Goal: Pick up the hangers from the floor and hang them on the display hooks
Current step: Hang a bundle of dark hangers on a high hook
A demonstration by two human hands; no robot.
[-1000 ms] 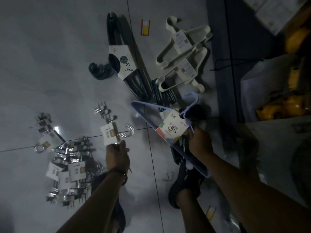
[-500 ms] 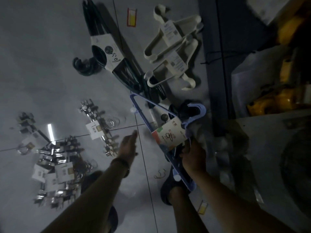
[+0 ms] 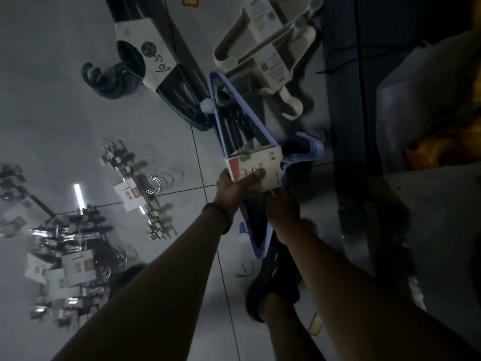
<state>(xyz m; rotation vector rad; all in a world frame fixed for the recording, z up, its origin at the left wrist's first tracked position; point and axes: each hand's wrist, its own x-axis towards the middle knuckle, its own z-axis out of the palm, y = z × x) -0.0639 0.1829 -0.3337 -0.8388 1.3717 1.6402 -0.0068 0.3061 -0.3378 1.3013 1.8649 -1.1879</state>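
A bundle of blue hangers (image 3: 244, 118) with a white paper label (image 3: 263, 165) is held up over the floor. My left hand (image 3: 234, 190) grips it at the label, thumb across the paper. My right hand (image 3: 282, 208) holds the same bundle just below and to the right. A metal clip-hanger bundle (image 3: 140, 194) with a white tag lies on the floor to the left. Beyond the blue bundle, dark green hangers (image 3: 156, 63) and cream hangers (image 3: 268, 45) lie on the tiles.
More metal clip hangers (image 3: 62, 246) are heaped at the lower left. A dark shelf base (image 3: 346, 100) runs along the right, with yellow goods (image 3: 453, 149) behind it. My shoe (image 3: 273, 285) stands below the hands. A small S-hook (image 3: 243, 269) and a yellow price tag (image 3: 316, 327) lie on the floor.
My left hand let go of the metal clip-hanger bundle, which now lies on the floor, and moved right to grip the blue hangers' label. The view has shifted down.
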